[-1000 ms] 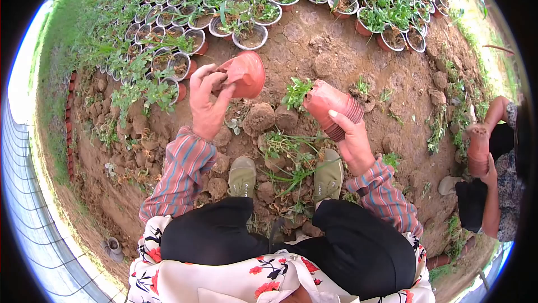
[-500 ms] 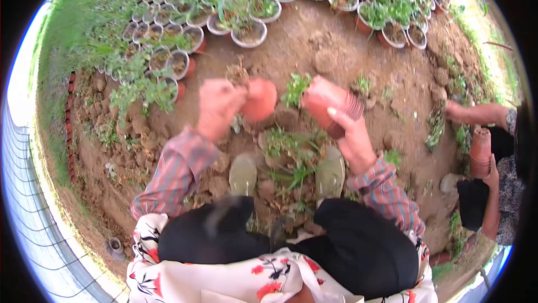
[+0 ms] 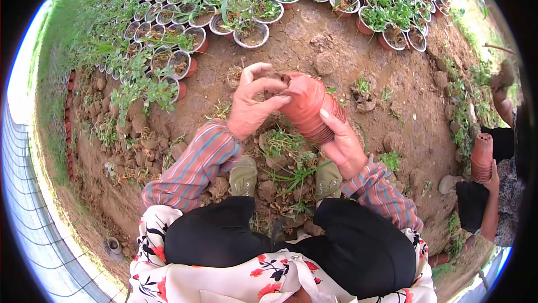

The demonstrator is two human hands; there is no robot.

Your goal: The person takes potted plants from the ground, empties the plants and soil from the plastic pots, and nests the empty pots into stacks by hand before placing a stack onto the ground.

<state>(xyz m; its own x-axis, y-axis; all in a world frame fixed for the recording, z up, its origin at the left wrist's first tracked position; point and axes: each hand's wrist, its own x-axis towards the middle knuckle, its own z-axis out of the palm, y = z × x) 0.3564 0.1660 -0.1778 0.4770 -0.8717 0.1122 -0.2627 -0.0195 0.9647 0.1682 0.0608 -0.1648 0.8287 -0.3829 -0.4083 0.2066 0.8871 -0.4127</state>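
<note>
My right hand (image 3: 342,145) is wrapped round a stack of nested terracotta-coloured plastic flower pots (image 3: 311,109), tilted with the bases up and to the left. At the base end of the stack is my left hand (image 3: 255,101), its fingers apart and curved, the thumb tip against the outermost pot. No separate pot shows in the left hand. Beneath the hands, clods of soil with green weeds (image 3: 283,143) lie between my shoes (image 3: 242,177).
Rows of potted plants (image 3: 252,34) stand across the far side of the bare soil. At the right, another person's hand (image 3: 492,175) holds a similar stack of pots (image 3: 482,154); their other hand lifts a clod (image 3: 504,73). Loose clods (image 3: 143,129) lie at the left.
My left hand has moved right and up, bringing the single pot onto the stack. The stack has shifted left. The other person's far hand has risen from the ground with a clod.
</note>
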